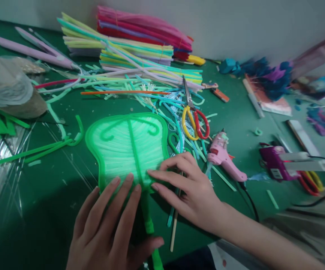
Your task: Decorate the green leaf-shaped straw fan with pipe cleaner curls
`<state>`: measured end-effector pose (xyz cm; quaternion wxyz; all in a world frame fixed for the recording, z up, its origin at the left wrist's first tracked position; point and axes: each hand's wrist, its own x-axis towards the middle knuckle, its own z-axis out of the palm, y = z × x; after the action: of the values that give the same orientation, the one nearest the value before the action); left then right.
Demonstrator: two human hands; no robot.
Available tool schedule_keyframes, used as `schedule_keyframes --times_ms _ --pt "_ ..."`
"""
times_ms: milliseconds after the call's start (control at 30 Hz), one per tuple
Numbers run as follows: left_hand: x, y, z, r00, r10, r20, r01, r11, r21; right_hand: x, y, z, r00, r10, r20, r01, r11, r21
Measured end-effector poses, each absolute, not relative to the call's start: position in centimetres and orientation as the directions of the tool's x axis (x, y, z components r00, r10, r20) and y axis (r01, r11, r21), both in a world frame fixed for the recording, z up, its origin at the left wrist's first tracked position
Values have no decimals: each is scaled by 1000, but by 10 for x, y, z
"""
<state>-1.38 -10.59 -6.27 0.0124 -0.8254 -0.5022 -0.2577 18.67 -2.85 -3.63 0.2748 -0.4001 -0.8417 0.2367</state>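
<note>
A green hand fan (120, 150) lies flat on the table, with a fuzzy pipe-cleaner rim, a centre rib and two curled ends near its top. My left hand (108, 217) rests on its lower left part, fingers stretched and spread, thumb across the wrapped green handle (148, 221). At the lower right edge of the fan, my right hand (184, 183) has thumb and fingertips drawn together on the rim beside the handle. Whether a small loose piece is between those fingertips is hidden.
Scissors (194, 116) with yellow and red handles and a pink glue gun (224, 155) lie to the right. Behind are bundles of pipe cleaners (140, 56) and a lilac flat iron (35, 50). A purple device (277, 163) with a cord stands further right.
</note>
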Motion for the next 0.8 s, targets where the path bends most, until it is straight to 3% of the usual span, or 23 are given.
schedule_keyframes --times_ms 300,600,800 --pt "-19 -113 -64 395 808 436 847 -504 168 186 -31 -36 -545 776 318 582 623 -522" --pt "-20 -117 -69 397 820 412 843 -504 190 189 -45 -40 -647 688 329 538 717 -443" --pt "-20 -116 -68 390 819 421 838 -505 207 190 -53 -43 -661 674 330 602 739 -302"
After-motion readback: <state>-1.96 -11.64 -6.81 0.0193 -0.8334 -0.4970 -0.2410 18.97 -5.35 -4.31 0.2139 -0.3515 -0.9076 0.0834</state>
